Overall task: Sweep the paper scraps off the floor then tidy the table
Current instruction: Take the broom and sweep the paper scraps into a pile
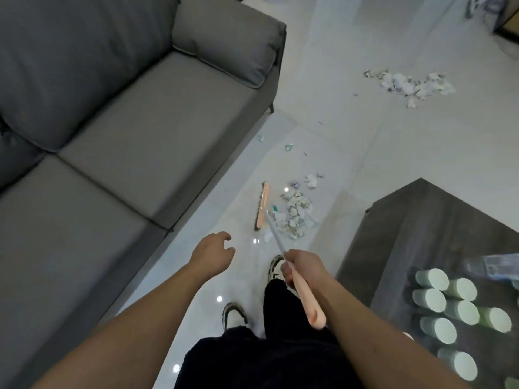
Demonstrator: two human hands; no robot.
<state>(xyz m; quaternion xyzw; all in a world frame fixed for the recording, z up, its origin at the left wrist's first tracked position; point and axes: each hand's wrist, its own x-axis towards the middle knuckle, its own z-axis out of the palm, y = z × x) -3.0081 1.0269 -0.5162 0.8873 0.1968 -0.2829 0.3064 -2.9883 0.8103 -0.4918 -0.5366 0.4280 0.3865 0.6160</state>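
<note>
My right hand (299, 266) grips the pink handle of a broom (304, 297). Its pink head (262, 206) rests on the pale tiled floor between the sofa and the table. A pile of crumpled paper scraps (296, 213) lies just right of the broom head. A second, larger pile of scraps (410, 84) sits farther off at the upper right. Two small loose scraps (288, 147) lie near the sofa's corner. My left hand (214, 252) hangs free above the floor, fingers loosely curled, holding nothing.
A grey sofa (112, 122) fills the left side. A dark wooden table (438, 234) stands at the right, carrying several pale green cylinders (438, 329) and a clear plastic bottle (494, 266). My two shoes (276, 266) stand on the floor strip between them.
</note>
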